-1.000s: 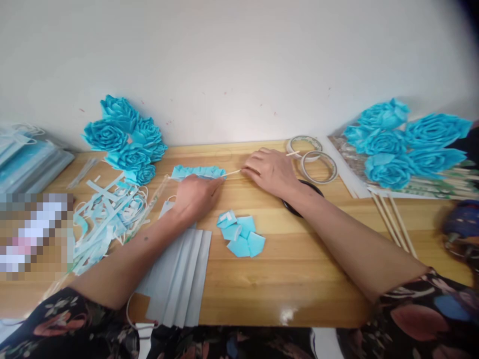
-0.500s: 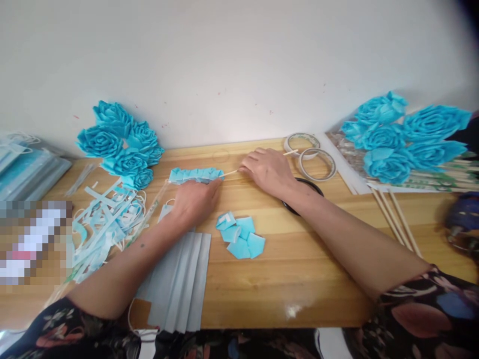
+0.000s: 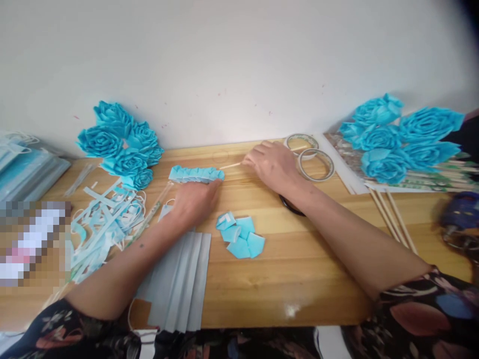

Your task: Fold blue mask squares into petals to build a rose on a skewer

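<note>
My left hand point(image 3: 194, 199) rests knuckles-up on the wooden table point(image 3: 299, 259), its fingertips pressing the near edge of a strip of folded blue petals point(image 3: 195, 173). My right hand point(image 3: 272, 165) is closed in a pinch on a thin wooden stick point(image 3: 230, 165) whose tip points at the right end of that strip. A small heap of loose blue petal pieces point(image 3: 241, 235) lies just in front of both hands. A flattened grey-blue face mask point(image 3: 178, 279) lies under my left forearm.
Finished blue roses lie at back left point(image 3: 119, 142) and on sticks at back right point(image 3: 404, 137). Two tape rolls point(image 3: 316, 162) sit behind my right hand, a black ring point(image 3: 290, 207) under the wrist. Cut mask scraps point(image 3: 105, 219) and stacked masks point(image 3: 26, 167) lie left, spare sticks point(image 3: 392, 219) right.
My right hand has lifted the stick slightly and drawn it to the right, away from the petal strip. My left hand stays pressed at the strip.
</note>
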A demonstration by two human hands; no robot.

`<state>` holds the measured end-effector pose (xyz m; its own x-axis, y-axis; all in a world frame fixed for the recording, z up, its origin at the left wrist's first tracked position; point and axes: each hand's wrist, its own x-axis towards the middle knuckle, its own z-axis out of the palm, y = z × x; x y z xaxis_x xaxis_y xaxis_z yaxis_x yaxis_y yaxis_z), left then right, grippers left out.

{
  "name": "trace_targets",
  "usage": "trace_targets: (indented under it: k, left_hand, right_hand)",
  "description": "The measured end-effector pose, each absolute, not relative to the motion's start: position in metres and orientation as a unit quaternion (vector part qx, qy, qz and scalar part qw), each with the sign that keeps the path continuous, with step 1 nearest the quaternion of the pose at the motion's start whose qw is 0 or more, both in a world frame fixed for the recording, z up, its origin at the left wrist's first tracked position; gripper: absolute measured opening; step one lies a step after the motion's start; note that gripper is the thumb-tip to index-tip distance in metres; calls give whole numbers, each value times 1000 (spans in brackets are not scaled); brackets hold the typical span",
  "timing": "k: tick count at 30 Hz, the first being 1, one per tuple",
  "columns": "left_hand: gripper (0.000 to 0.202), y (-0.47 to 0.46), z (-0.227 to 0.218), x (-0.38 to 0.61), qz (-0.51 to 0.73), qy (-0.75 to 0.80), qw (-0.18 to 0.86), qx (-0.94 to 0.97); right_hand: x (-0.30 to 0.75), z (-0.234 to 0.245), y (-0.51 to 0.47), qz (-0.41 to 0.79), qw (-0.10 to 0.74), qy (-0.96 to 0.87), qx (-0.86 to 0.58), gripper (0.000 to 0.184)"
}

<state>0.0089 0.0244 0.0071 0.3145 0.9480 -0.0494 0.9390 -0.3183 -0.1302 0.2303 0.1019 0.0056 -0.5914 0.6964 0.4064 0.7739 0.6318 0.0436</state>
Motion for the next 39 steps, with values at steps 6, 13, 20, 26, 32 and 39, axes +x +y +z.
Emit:
trace_targets:
  k: [6,13,20,26,32,39]
  left_hand:
    - [40,23,10,10,57,-582,39,-810]
    - [42,21,10,10,34,-589,18,-807]
    - [44,19,9,11,38,-596,27,-802]
    - [45,19,9,11,45,-604,16,-795]
    - [45,20,9,12,51,-606,5,-794]
    - [45,20,10,12,43,-609,-5,-792]
  right_hand:
    - [242,7,105,-43,252,-867,-427,24]
    - [234,1,99,-20,239,-876,-418,23]
    - [238,0,102,-43,224,-900,-370,29]
    - [240,-4,104,-39,230,-911,-340,24]
    - [238,-5,104,-41,228,-912,-339,25]
    - [233,-4,100,-41,207,-909,-359,27]
